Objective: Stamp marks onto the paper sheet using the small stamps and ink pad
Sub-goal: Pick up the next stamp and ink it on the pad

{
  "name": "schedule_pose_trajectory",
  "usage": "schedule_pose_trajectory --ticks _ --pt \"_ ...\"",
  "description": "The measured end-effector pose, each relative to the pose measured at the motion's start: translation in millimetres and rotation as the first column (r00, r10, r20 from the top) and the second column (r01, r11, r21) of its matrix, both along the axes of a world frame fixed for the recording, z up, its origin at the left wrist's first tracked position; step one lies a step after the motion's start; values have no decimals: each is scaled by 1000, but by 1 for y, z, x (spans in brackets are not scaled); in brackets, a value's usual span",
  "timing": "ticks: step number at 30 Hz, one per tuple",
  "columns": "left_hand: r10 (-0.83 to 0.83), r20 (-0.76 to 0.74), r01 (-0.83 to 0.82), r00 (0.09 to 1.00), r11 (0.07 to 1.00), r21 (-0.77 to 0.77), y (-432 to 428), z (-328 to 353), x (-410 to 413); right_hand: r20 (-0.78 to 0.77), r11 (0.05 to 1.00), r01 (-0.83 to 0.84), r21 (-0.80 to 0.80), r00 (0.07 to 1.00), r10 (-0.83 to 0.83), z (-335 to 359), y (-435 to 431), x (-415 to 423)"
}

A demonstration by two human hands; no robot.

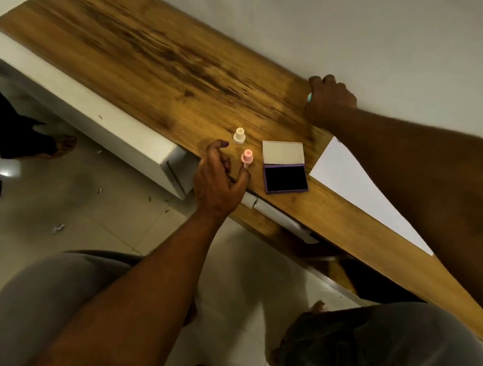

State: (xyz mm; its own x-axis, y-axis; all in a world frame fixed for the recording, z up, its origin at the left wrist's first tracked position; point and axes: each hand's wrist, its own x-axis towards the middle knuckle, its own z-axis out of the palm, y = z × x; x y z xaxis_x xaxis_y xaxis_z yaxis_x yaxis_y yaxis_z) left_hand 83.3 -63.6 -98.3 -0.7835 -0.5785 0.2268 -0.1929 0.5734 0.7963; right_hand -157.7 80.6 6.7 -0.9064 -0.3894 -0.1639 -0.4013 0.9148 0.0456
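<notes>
On the wooden desk (pixel 165 45), head view: two small stamps stand upright near the front edge. White stamp (pixel 239 135) sits a bit further in from the edge, pink stamp (pixel 247 157) just beside it, closer to the edge. Open ink pad (pixel 286 171) lies right of the pink stamp, apart from it: purple case, dark pad facing up, lid (pixel 283 153) folded back toward the wall. White paper sheet (pixel 360 191) lies right of the ink pad along the front edge, not touching it; right forearm covers much of the sheet.

Left hand (pixel 218 180) hovers at the front edge of the desk, fingers (pixel 219 146) spread and loosely curled, holding nothing. One fingertip is right at the base of the pink stamp; contact or just short of it, cannot tell.

Right hand (pixel 330 101) is at the back edge of the desk by the wall, fingers curled closed. A small teal piece (pixel 309 97) pokes out of the fist on the near side; looks like a third stamp, mostly hidden, cannot confirm.

Desk surface left of the stamps carries nothing else. Below the desk: pale tiled floor (pixel 117 230), the person's grey-clad knees.
</notes>
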Motion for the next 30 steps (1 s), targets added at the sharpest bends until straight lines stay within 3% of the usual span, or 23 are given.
schedule_pose_trajectory --ticks 7,11,15,18,24,30 --pt "0 -12 0 1000 1000 -6 -2 3 0 -60 998 -42 -49 997 39 -12 17 19" --pt "-49 -53 50 997 998 26 1 17 4 11 955 24 -295 1000 -21 -3 44 45" --pt "-257 -40 248 965 955 -163 16 29 4 45 856 -6 -517 998 34 9 59 89" --pt "-342 -1 324 940 893 -313 30 36 0 54 847 -92 -523 989 141 15 59 121" --pt "-274 27 265 961 895 -359 41 48 -7 1 855 -220 -470 968 250 20 60 146" --pt "-313 0 288 950 877 -385 43 49 -7 -11 869 -276 -410 955 298 19 62 148"
